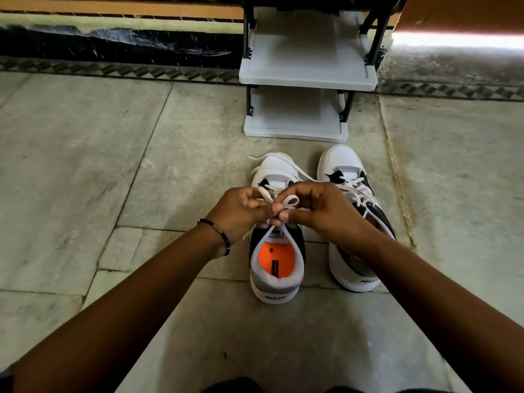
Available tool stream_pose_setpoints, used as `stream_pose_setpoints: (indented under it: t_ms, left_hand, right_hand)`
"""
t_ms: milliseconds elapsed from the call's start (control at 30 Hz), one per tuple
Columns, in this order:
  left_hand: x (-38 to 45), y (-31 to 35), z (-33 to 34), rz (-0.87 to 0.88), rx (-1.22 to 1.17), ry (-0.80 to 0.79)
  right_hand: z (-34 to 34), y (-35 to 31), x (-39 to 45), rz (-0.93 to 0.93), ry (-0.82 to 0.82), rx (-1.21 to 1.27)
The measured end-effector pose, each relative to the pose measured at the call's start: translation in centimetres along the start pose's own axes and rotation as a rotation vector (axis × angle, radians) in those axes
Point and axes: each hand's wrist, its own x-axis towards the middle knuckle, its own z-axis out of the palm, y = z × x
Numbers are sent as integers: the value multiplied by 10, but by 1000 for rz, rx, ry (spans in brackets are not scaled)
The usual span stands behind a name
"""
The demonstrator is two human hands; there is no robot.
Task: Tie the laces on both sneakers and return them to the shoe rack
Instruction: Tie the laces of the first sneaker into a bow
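A: Hands?
B: Left hand (241, 211) and right hand (317, 208) both pinch the white laces (290, 201) over the left sneaker (276, 251).
A: Count?
B: Two sneakers, the right sneaker (348, 194) beside it, on grey stone floor (85, 165); two-shelf shoe rack (306, 69) ahead.

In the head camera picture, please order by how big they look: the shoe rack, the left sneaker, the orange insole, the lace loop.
1. shoe rack
2. left sneaker
3. orange insole
4. lace loop

The rack stands farther from the camera, so it is probably even larger than it looks.
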Motion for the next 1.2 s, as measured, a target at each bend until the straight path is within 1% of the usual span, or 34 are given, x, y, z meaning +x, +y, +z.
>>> stream_pose_setpoints:
  t_ms: [100, 167, 233, 367, 467, 533, 633, 700, 833, 933, 1000, 1100, 1200]
  left_hand:
    - [-1, 0, -1, 47, 50, 10]
    - [-2, 1, -1, 93, 66, 22]
    - [-3, 1, 1, 145, 84, 37]
    - [-6, -2, 3, 211, 90, 72]
    - [-8, 1, 5, 269, 96, 55]
    - [-7, 4, 5, 290, 120, 25]
    - [-4, 6, 3, 286, 175, 27]
    - [-5, 7, 3, 289, 184, 34]
    - [-7, 9, 8, 272, 136, 21]
    - [-7, 9, 6, 211, 140, 0]
    - [-6, 10, 5, 178, 138, -34]
    - [-4, 9, 6, 115, 177, -66]
    - [-1, 7, 4, 22, 109, -44]
  right_hand:
    - [2, 1, 2, -57, 56, -145]
    - [4, 2, 3, -97, 100, -189]
    - [6, 3, 2, -108, 144, -201]
    - [4, 5, 3, -61, 229, -125]
    - [3, 4, 3, -44, 182, -130]
    - [3, 3, 4, -62, 140, -196]
    - [2, 1, 4, -77, 81, -266]
    - [2, 0, 2, -90, 84, -284]
    - [6, -2, 0, -71, 192, -294]
    - [8, 0, -2, -75, 272, -255]
    - [10, 0, -5, -129, 298, -345]
    - [9, -1, -6, -315, 333, -612]
    - [6, -7, -6, -480, 273, -771]
